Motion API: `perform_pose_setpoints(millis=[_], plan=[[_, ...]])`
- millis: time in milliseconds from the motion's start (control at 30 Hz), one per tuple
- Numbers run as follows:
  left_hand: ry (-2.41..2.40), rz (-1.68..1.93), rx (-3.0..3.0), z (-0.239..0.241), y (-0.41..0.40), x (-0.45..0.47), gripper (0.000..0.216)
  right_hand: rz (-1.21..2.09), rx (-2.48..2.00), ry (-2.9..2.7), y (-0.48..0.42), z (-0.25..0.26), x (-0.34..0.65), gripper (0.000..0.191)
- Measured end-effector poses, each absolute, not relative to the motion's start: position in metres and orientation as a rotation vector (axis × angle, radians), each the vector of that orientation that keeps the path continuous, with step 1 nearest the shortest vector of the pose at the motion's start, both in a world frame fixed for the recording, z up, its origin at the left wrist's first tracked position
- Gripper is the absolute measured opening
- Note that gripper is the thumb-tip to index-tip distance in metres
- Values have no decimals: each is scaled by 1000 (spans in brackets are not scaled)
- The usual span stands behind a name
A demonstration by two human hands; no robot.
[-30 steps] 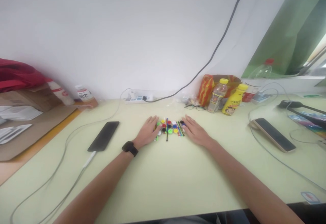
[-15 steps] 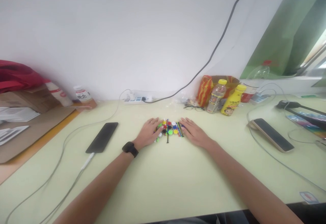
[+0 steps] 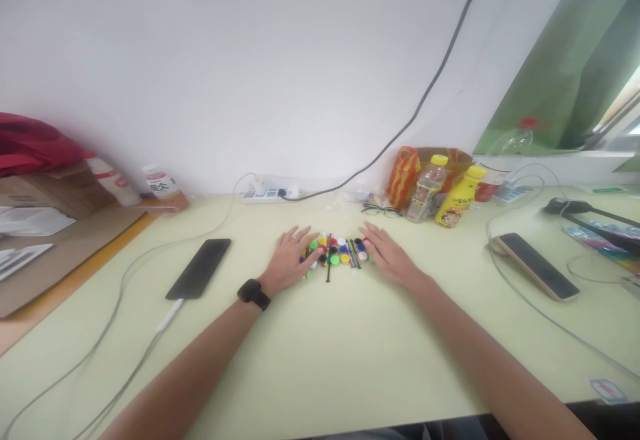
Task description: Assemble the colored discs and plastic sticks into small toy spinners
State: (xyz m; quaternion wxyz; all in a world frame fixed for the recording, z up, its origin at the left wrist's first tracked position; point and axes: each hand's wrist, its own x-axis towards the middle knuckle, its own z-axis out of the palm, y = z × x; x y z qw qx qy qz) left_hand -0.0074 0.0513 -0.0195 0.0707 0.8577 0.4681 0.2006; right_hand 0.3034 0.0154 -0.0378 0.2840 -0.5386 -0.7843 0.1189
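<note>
A small heap of coloured caps and thin sticks (image 3: 336, 253) lies in the middle of the pale green desk (image 3: 325, 353). My left hand (image 3: 290, 261), with a black watch on its wrist, lies flat with fingers spread at the heap's left edge. My right hand (image 3: 389, 258) lies flat with fingers stretched out at the heap's right edge. Both hands touch the outer pieces and hold nothing.
A black phone (image 3: 199, 268) on a white cable lies left of the hands. Another phone (image 3: 538, 265) lies at the right. Yellow-capped bottles (image 3: 457, 195), glasses (image 3: 381, 211) and a power strip (image 3: 267, 193) stand along the wall. Cardboard boxes (image 3: 55, 193) sit far left.
Both hands have stayed beside the heap; the fingers of the left hand have spread slightly. The view has shifted a little.
</note>
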Motion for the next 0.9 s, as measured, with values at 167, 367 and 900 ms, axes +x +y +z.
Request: perform_pose_setpoints(millis=[167,367,900], plan=[[1450,695,2496,-22,55,-10,53,386,-1621,-1830,19,-44,328,72],[1411,742,2336,-24,59,-12,58,468,-1787,-1932,18,-64,326,85],[1224,1398,1238,-33,111,-74,33,535,-1478,-1454,40,-64,355,63]])
